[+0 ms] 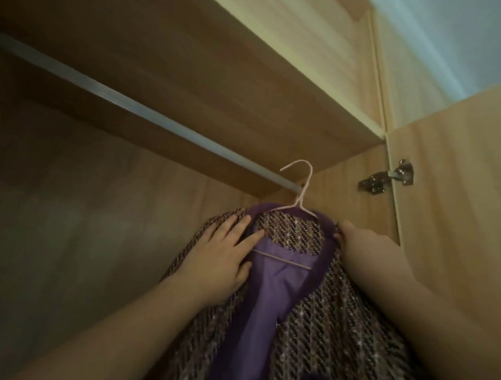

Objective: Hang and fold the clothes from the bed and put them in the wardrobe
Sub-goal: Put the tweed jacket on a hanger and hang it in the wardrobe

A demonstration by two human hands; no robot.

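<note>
Purple tweed jacket (324,322) is on a pink hanger (282,259) just under the wardrobe rail (132,105), with the hook up at the rail's right end. Left hand (220,260) lies flat on one shoulder, fingers spread. Right hand (364,246) grips the other shoulder, fingers curled round the fabric.

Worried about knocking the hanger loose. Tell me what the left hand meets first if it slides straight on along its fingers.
The left hand lies flat on the jacket, fingers aimed up and right. First comes the purple collar, just ahead; beyond it probably the hanger neck, though depth is unclear.
</note>
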